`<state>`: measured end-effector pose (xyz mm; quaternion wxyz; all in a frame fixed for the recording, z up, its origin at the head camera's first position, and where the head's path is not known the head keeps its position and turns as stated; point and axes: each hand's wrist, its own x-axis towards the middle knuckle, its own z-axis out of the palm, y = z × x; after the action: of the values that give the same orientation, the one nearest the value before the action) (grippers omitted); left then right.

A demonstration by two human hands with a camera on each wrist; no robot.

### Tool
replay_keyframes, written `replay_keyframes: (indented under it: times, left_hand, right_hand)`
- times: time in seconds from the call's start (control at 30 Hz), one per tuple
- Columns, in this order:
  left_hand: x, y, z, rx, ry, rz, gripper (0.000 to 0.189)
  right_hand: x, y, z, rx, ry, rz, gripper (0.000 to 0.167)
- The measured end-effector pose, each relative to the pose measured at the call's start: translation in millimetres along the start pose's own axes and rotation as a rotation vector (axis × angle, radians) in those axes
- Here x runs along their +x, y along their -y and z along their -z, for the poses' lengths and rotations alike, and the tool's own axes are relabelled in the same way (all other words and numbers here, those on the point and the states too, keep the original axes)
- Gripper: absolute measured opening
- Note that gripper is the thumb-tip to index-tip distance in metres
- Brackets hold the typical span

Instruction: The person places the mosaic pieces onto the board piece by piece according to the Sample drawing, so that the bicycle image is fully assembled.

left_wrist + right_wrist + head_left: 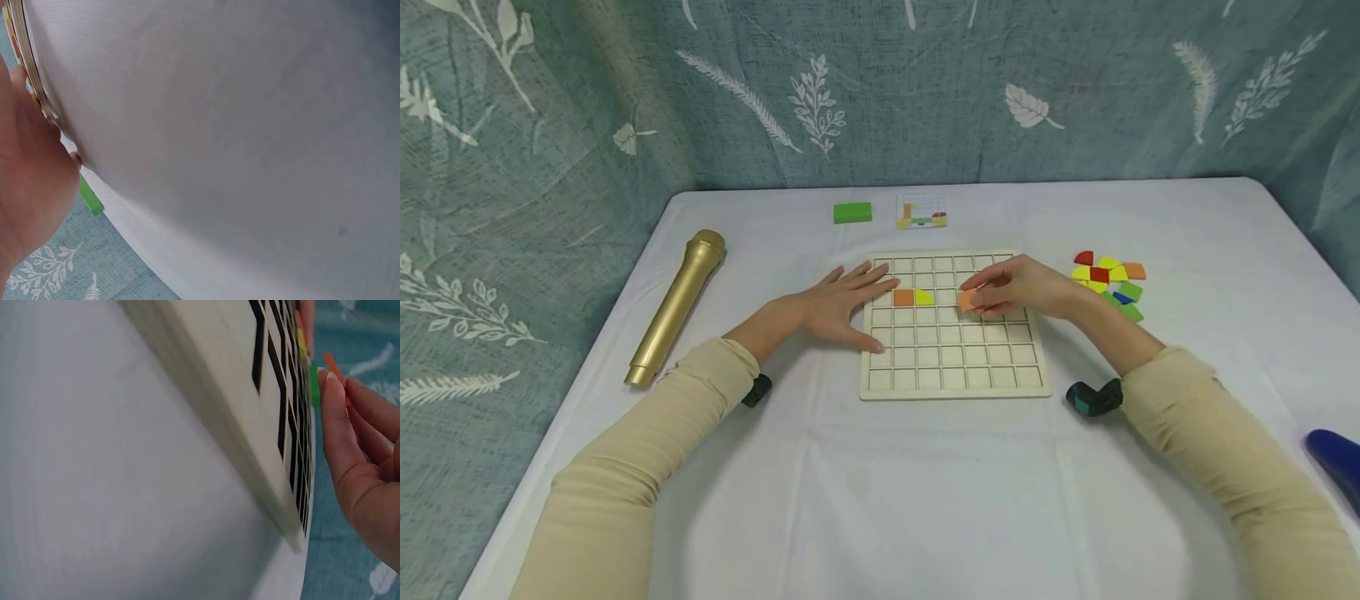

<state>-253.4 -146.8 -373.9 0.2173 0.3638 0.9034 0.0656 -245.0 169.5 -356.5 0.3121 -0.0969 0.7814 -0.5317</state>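
Observation:
A pale wooden grid board (955,394) lies on the white table. Spread across its left edge, my left hand (842,307) rests with fingers straight. Over the board's middle, my right hand (1018,287) pinches an orange square tile (967,300) between thumb and fingers; the right wrist view shows this orange tile (334,365) held above the surface. In the grid, an orange tile (904,297) sits beside a yellow quarter-round tile (923,297). The left wrist view catches only part of the left hand (34,169) at the board's edge.
Loose red, yellow, green, blue and orange tiles (1099,274) lie right of the board. Behind it are a green block (852,212) and a pattern card (921,212). A gold microphone (676,308) lies at left, a dark blue object (1337,462) at the right edge.

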Motion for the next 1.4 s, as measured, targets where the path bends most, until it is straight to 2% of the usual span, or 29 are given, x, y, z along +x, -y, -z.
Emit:
replay_keyframes:
  times: [0.13, 0.33, 0.57, 0.83, 1.4]
  left_hand:
    - [0.1, 0.1, 0.6, 0.008, -0.001, 0.002, 0.105]
    - [-0.1, -1.2, 1.0, 0.001, 0.009, 0.010, 0.105]
    - [1.1, -0.3, 0.2, 0.003, 0.009, 0.014, 0.105]
    - [1.7, 0.8, -1.3, 0.006, 0.000, 0.012, 0.105]
    - [2.3, 0.7, -0.8, -0.003, 0.003, -0.001, 0.105]
  right_hand:
    - [7.1, 8, -14, -0.023, 0.074, 0.020, 0.034]
    - [16.3, 16, -34, -0.016, 0.096, 0.016, 0.032]
    - [23.1, 21, -48, -0.011, 0.063, 0.026, 0.031]
    - [29.0, 24, -62, -0.039, -0.031, 0.011, 0.033]
    - [31.5, 30, -73, -0.275, -0.073, 0.105, 0.026]
